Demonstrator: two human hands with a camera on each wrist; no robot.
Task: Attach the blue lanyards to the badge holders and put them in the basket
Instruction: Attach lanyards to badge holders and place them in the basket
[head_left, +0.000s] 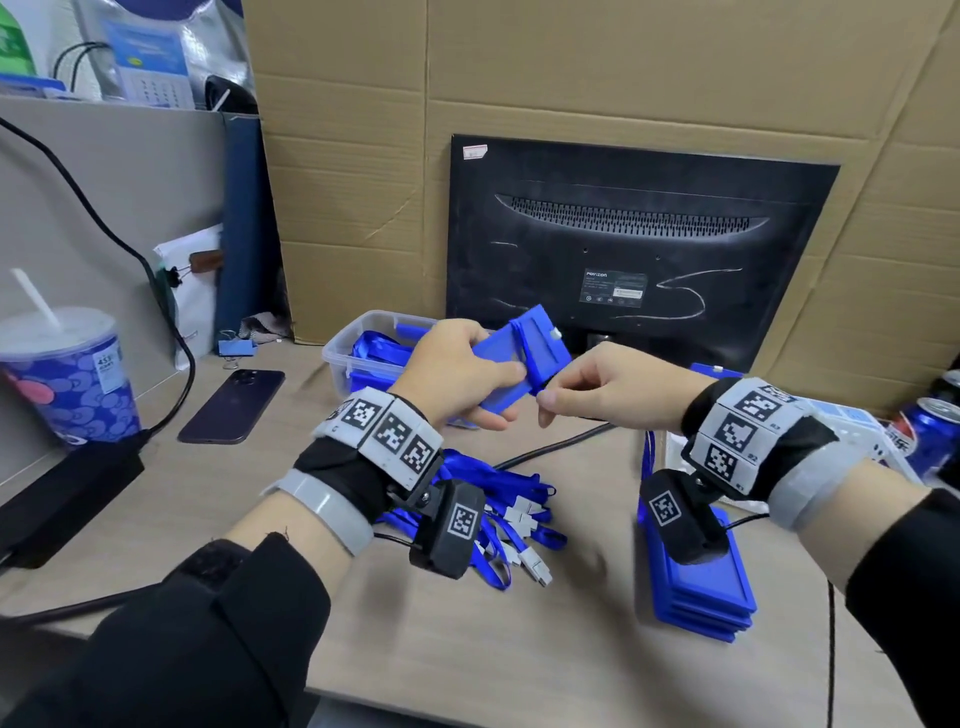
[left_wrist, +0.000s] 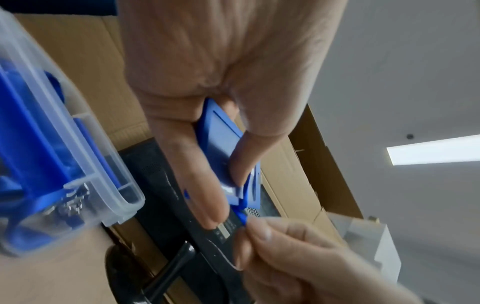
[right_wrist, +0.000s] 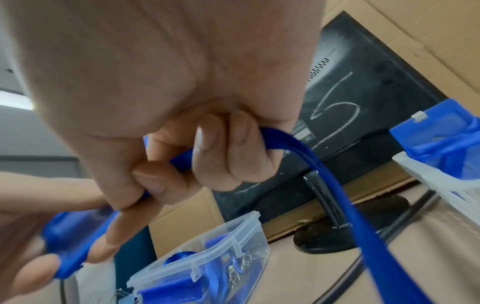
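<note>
Holder (head_left: 519, 358) pinched mid-air above the desk (head_left: 519, 649) in left hand (head_left: 457, 374); lanyard (right_wrist: 337, 185) nipped by right hand (head_left: 592, 387), fingers curled. Could slip unclipped if tugged askew, or snag the loose pile (head_left: 509, 514).

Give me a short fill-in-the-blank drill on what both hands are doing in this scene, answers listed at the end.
1. The left hand grips a blue ____ above the table.
2. The right hand pinches the blue ____ at the holder's edge.
3. The loose lanyards lie piled on the table below the ____ wrist.
4. The spare badge holders form a stack under the ____ wrist.

Missing words: badge holder; lanyard; left; right
</note>
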